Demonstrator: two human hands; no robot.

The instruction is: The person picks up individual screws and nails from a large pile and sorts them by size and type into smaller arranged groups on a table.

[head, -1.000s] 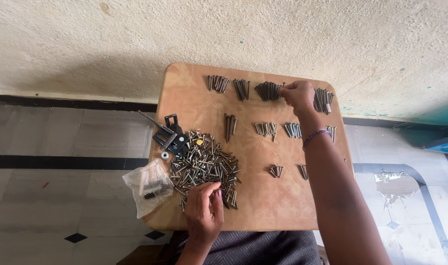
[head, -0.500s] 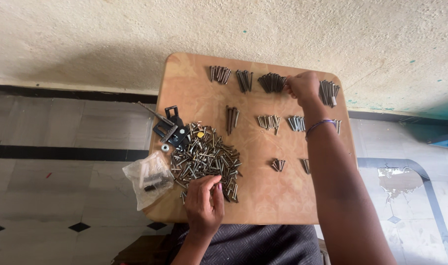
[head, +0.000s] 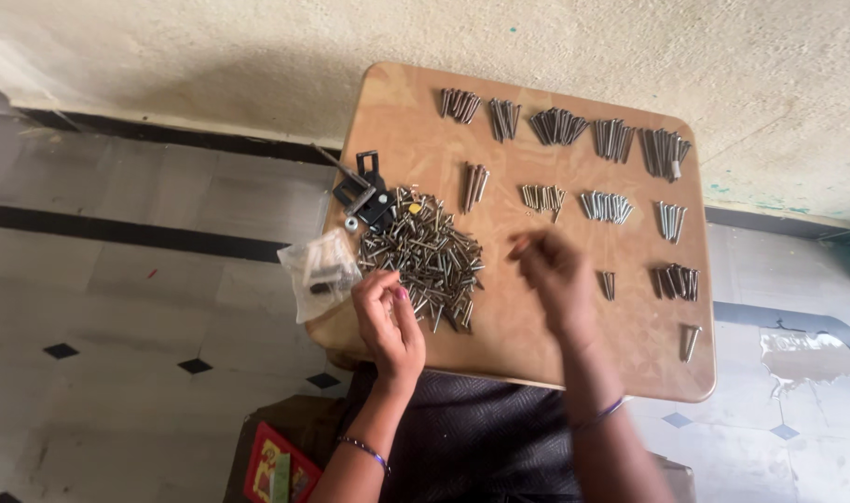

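A big loose pile of screws [head: 423,253] lies on the left half of a small wooden table [head: 555,349]. My left hand [head: 388,321] rests at the pile's near edge with thumb and fingers pinched together; whether a screw is in them I cannot make out. My right hand [head: 551,270] hovers over the table's middle, just right of the pile, blurred by motion with its fingers loosely curled. Sorted screw groups lie in rows: a back row [head: 557,126], a middle row [head: 607,207] and smaller clusters on the right [head: 677,279].
A black metal bracket [head: 364,194] and a washer lie at the table's left edge, beside a clear plastic bag [head: 319,273] of small parts. A rough plaster wall runs behind the table. A tiled floor [head: 117,279] surrounds it, with a red box [head: 276,470] near my knee.
My right hand has pulled back from the far row of screws to the table's middle. My left hand stays at the pile. The camera view has shifted, showing more of the table's right side.
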